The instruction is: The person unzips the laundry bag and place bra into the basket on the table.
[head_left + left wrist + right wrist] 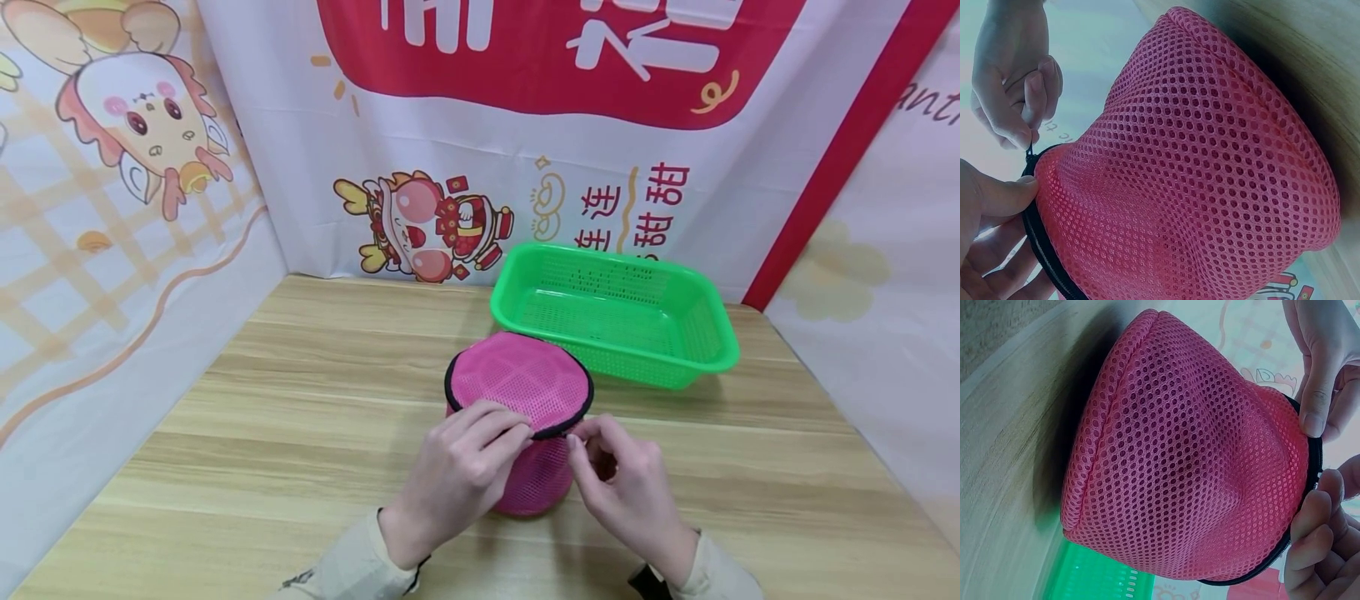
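Note:
A pink mesh laundry bag (534, 479), round with a black zippered rim (1040, 240), stands upright on the table. My left hand (467, 467) pinches that rim at the front, thumb on the mesh side. Just to its right, my right hand (633, 483) pinches the small black zipper pull (1030, 150) between thumb and fingers. The bag's flat mesh top (521, 379) covers it. Seen from the right wrist, the mesh side wall (1179, 444) is creased below the rim, and both hands are close together along it.
Behind the bag, slightly right, a green plastic basket (712, 367) sits on the wooden table (322, 375). Printed cloth (300, 167) hangs at the back, with more cloth along both sides.

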A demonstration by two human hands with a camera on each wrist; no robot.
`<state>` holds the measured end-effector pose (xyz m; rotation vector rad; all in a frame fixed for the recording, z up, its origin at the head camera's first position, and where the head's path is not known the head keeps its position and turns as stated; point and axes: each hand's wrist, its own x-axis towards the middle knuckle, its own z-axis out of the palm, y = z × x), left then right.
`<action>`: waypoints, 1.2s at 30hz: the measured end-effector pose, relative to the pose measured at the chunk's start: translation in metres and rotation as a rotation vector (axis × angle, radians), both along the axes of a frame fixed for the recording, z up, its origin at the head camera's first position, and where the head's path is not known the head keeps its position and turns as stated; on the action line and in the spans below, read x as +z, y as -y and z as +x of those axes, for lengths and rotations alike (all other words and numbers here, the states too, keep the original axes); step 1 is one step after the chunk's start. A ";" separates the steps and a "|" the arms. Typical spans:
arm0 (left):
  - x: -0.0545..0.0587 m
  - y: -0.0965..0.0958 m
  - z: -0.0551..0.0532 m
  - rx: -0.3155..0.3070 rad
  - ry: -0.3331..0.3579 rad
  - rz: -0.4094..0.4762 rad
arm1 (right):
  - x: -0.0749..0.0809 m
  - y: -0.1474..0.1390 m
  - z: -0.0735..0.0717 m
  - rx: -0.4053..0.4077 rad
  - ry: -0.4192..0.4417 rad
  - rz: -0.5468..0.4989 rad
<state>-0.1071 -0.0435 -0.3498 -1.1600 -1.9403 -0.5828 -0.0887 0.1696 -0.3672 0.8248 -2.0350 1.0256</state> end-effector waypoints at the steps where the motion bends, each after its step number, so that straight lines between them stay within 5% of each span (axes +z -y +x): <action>1: 0.000 0.000 0.000 0.000 0.003 0.000 | 0.000 0.000 0.000 -0.003 0.002 -0.002; 11: 0.000 0.000 -0.001 -0.013 0.040 0.011 | -0.001 0.001 -0.001 0.028 0.028 0.025; 21: -0.001 -0.002 -0.002 -0.017 0.005 0.001 | -0.005 0.006 -0.003 0.094 -0.024 0.040; 36: -0.003 -0.003 0.000 -0.009 -0.023 -0.029 | -0.002 0.007 0.000 0.025 -0.026 0.146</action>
